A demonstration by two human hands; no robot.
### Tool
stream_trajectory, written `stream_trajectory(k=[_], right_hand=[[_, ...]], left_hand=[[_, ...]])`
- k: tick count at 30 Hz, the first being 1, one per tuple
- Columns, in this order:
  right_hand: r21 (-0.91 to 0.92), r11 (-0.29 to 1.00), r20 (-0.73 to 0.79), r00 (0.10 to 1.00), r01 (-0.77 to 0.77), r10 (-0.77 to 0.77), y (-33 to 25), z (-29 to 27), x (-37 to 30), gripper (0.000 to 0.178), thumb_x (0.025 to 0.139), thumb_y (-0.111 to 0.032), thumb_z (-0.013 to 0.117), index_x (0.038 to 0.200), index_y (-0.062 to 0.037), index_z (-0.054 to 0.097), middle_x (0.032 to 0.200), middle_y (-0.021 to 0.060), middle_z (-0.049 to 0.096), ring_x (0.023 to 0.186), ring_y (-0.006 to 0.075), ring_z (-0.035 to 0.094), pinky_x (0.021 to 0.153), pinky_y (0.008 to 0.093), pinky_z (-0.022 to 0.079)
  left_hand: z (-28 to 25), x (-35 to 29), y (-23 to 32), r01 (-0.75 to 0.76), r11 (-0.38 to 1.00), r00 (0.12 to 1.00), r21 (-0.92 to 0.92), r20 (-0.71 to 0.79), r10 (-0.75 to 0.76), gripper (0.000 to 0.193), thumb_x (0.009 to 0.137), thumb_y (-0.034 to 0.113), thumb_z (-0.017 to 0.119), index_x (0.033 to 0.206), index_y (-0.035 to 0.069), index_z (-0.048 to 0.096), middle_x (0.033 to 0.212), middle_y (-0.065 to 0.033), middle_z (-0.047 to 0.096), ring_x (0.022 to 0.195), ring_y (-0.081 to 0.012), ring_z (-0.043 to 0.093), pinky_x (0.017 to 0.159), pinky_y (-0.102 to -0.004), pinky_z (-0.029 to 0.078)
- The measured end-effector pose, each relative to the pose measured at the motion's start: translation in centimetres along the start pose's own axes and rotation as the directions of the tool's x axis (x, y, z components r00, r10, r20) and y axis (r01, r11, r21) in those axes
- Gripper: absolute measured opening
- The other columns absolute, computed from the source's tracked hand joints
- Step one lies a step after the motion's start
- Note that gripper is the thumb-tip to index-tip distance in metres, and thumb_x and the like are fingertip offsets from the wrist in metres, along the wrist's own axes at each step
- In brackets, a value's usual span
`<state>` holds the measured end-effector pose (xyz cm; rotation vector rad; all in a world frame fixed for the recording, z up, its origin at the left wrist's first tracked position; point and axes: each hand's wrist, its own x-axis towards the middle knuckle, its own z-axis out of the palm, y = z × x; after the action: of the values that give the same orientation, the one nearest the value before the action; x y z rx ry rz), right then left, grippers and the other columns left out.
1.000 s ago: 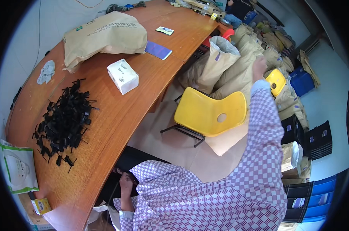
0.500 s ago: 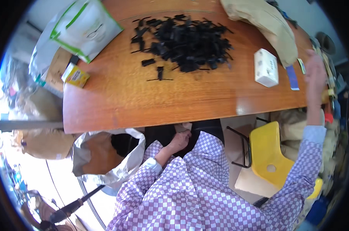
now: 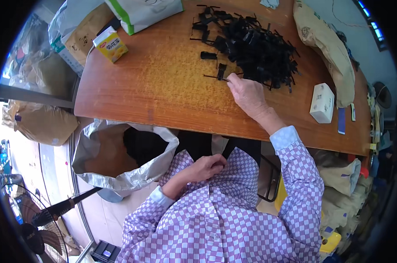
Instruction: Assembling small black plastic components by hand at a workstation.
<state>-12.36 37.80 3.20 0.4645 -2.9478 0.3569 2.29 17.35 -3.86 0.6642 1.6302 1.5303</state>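
My right hand (image 3: 247,93) reaches over the table to the near edge of a heap of black strap-like pieces (image 3: 259,50). Its thumb and index finger are closed at the thin arm of a small T-shaped black piece (image 3: 222,72), which lies on the wood just outside the heap. Another short black piece (image 3: 208,55) lies a little farther left. Down at my lap, my left hand (image 3: 206,168) is in front of my checked shirt with its fingers curled in. Whatever it may hold is hidden.
On the wooden table (image 3: 163,92) stand a yellow carton (image 3: 111,45), a white-green bag (image 3: 148,13), a white box (image 3: 322,103) and a long beige sack (image 3: 327,52). An open silvery sack (image 3: 163,168) holding black material sits below the left edge. A fan (image 3: 36,234) stands lower left.
My right hand has come from the far right side to the T-shaped black piece by the heap. My left hand remains at my lap, now nearer my shirt. The view has shifted.
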Motion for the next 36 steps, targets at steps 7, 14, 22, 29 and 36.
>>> stream_trajectory(k=[7,14,22,29,36], right_hand=[[0.744,0.636,0.187,0.977,-0.207,0.1,-7.7,-3.0,-6.0,0.013,0.093,-0.013,0.052,0.093,0.0,0.056,0.073,0.0028,0.052,0.07,0.007,0.049,0.061,0.0248,0.041],[0.915,0.334,0.203,0.974,-0.225,0.101,-10.6,0.5,-13.4,0.008,0.094,-0.009,0.053,0.095,-0.0012,0.055,0.069,0.0015,0.055,0.063,0.0045,0.048,0.055,0.0216,0.04],[0.933,0.287,0.183,0.974,-0.214,0.133,-12.4,2.4,-18.9,0.011,0.094,-0.012,0.053,0.095,-0.002,0.057,0.073,0.0019,0.058,0.068,0.0058,0.053,0.06,0.0211,0.042],[0.87,0.433,0.162,0.967,-0.235,0.198,-13.6,0.6,-21.1,0.024,0.097,-0.018,0.048,0.116,-0.0035,0.049,0.073,0.0047,0.059,0.068,0.0089,0.055,0.061,0.0212,0.042],[0.894,0.382,0.185,0.969,-0.236,0.166,-15.4,-0.9,-21.1,0.021,0.1,-0.022,0.041,0.106,-0.0048,0.051,0.07,-0.002,0.043,0.06,0.004,0.04,0.051,0.0187,0.032]], left_hand=[[-4.6,-1.2,6.2,-0.307,0.684,0.906,-0.661,-0.424,-0.004,0.071,0.083,0.009,0.067,0.142,0.012,0.025,0.118,-0.016,0.053,0.087,-0.02,0.062,0.066,-0.0226,0.049],[-3.1,-3.3,5.8,-0.298,0.634,0.914,-0.714,-0.406,-0.028,0.072,0.078,0.016,0.074,0.137,0.008,0.035,0.111,-0.0156,0.058,0.084,-0.0182,0.064,0.068,-0.0242,0.053],[0.6,-6.1,4.2,-0.288,0.705,0.898,-0.648,-0.439,-0.036,0.06,0.077,0.021,0.075,0.126,0.009,0.043,0.101,-0.014,0.062,0.078,-0.0159,0.065,0.066,-0.024,0.053],[3.0,-7.3,4.6,-0.29,0.818,0.859,-0.498,-0.512,-0.007,0.039,0.085,0.014,0.066,0.118,0.008,0.046,0.089,-0.008,0.063,0.073,-0.0121,0.063,0.062,-0.0218,0.051],[4.6,-7.6,4.7,-0.195,0.977,0.838,-0.09,-0.532,0.118,0.031,0.083,-0.003,0.059,0.111,0.005,0.048,0.075,-0.0002,0.053,0.068,-0.0056,0.056,0.058,-0.0199,0.046]])
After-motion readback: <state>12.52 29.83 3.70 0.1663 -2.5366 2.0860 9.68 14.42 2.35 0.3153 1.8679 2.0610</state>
